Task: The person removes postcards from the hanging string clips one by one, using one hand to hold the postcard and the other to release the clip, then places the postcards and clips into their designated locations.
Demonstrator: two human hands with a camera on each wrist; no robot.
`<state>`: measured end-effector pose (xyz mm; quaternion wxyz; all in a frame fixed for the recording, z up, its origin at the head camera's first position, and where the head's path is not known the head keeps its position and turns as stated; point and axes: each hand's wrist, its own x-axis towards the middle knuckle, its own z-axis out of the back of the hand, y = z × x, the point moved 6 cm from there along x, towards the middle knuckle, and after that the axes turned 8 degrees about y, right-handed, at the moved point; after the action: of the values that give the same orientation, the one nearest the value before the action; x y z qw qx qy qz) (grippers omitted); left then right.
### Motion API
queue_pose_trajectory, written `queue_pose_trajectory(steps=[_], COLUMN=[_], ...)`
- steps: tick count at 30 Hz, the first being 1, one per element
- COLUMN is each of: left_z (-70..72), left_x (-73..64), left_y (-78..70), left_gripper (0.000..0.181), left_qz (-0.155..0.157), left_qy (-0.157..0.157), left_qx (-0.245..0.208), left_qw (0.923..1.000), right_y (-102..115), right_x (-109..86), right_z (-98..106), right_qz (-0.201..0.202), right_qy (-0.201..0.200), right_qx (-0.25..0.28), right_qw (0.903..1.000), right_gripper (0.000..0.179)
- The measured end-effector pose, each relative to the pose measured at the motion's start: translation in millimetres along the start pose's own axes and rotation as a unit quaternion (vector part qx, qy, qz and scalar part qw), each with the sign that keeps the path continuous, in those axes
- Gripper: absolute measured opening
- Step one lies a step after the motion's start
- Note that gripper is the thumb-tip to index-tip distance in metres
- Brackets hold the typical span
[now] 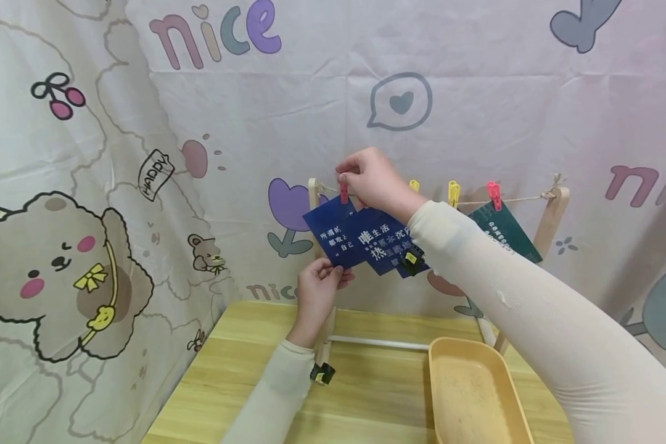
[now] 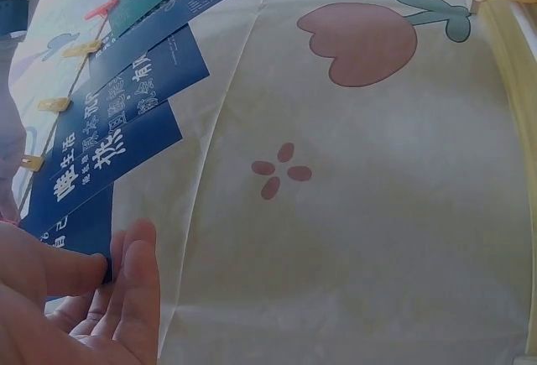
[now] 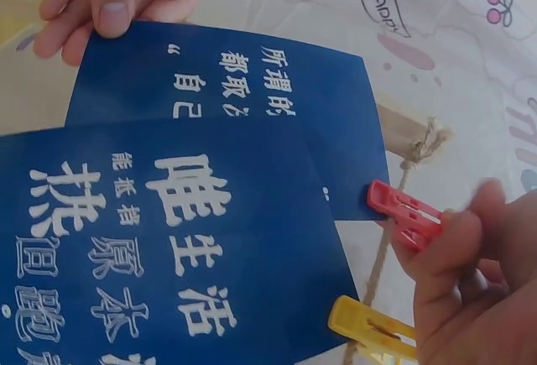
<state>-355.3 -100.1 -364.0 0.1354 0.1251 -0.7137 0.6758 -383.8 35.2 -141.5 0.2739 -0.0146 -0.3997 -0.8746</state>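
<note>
Filling the back of the frame, a printed curtain [image 1: 311, 123]. At bottom centre, a wooden table [image 1: 388, 394]. Standing on it, from centre to right, a wooden rack [image 1: 549, 219] with a rope [image 1: 524, 199] along the top. At lower right, an orange-yellow tray [image 1: 472, 388]. At centre of the frame, the right hand [image 1: 374, 179], pinching a red clip [image 1: 344, 192] between thumb and forefinger; about the remaining fingers, cannot tell exactly. Lower, the left hand [image 1: 317, 290], pinching the bottom corner of the leftmost blue card [image 1: 333, 231], with thumb in front and fingers behind. Tilted, this card, between both hands: just below the right fingertips, above the left thumb, partly covered at its right by the next blue card [image 1: 374, 253]. Right of centre, a green card [image 1: 505, 231]. Smallest, the clips: the red at the leftmost card's upper corner, yellow clips [image 1: 454, 193] farther right.
</note>
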Motion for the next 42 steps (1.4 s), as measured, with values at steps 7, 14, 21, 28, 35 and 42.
queue_pose_trajectory(steps=[7, 14, 21, 28, 35, 42], left_z=[-1.3, -1.1, -0.7, 0.3, 3.1, 6.6], left_x=[0.7, 2.2, 1.5, -0.1, -2.6, -5.0], left_y=[-3.5, -8.3, -11.2, -11.7, -11.0, -8.9], left_gripper=[0.008, 0.008, 0.008, 0.009, 0.009, 0.008], left_qz=[-0.004, -0.007, -0.012, -0.015, -0.017, -0.010], left_qy=[-0.002, -0.002, -0.002, 0.001, -0.002, -0.008], left_qx=[-0.003, -0.006, 0.000, -0.001, 0.005, 0.007], left_qw=[1.0000, 1.0000, 0.9999, 0.9999, 0.9998, 0.9999], right_y=[2, 7, 8, 7, 9, 12], right_x=[-3.3, -7.4, -9.7, -9.8, -12.4, -15.1], right_z=[5, 7, 7, 7, 6, 5], right_qz=[0.014, 0.054, 0.080, 0.103, 0.117, 0.134], right_qy=[-0.052, -0.086, -0.112, -0.131, -0.147, -0.166], right_qx=[0.003, 0.010, 0.030, 0.035, 0.026, 0.022], right_qw=[0.9985, 0.9948, 0.9900, 0.9855, 0.9817, 0.9768], right_gripper=[0.027, 0.024, 0.021, 0.023, 0.020, 0.017])
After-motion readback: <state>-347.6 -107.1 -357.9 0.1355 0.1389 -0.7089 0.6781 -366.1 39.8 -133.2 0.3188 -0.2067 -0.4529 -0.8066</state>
